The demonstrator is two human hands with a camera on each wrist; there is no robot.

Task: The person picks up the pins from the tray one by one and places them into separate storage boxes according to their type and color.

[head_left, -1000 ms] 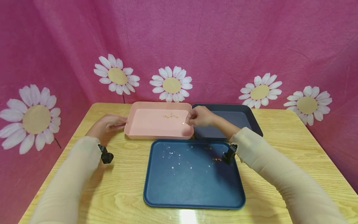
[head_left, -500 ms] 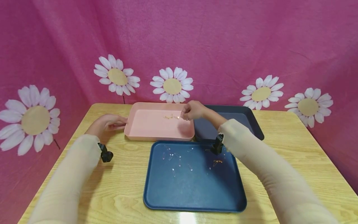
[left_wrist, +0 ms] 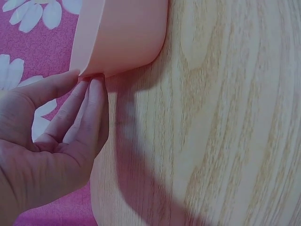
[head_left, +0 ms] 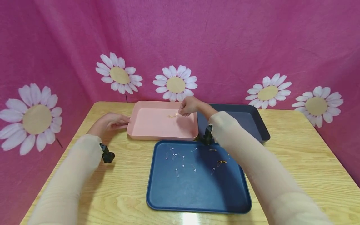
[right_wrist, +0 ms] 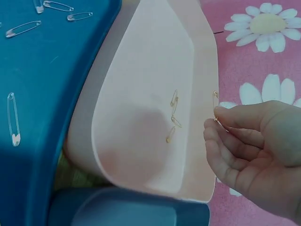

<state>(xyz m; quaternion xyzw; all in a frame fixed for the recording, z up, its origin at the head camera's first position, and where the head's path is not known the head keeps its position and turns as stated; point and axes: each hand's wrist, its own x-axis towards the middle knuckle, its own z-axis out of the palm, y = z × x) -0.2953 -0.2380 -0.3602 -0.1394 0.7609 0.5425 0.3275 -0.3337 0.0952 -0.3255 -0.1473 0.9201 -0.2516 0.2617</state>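
One pin [right_wrist: 216,96] (end unclear) in right hand [right_wrist: 258,143]

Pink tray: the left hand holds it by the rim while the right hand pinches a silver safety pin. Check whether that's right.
Not quite: the safety pin in the right hand is gold, as the right wrist view shows. The left hand does hold the pink tray by the rim.

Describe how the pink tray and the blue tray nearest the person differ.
The pink tray has tall walls; the blue tray has a low rim. The left hand pinches the pink tray; no hand touches the blue one. The pink tray shows only gold pins; the blue tray, silver pins and gold ones. Both have rounded corners.
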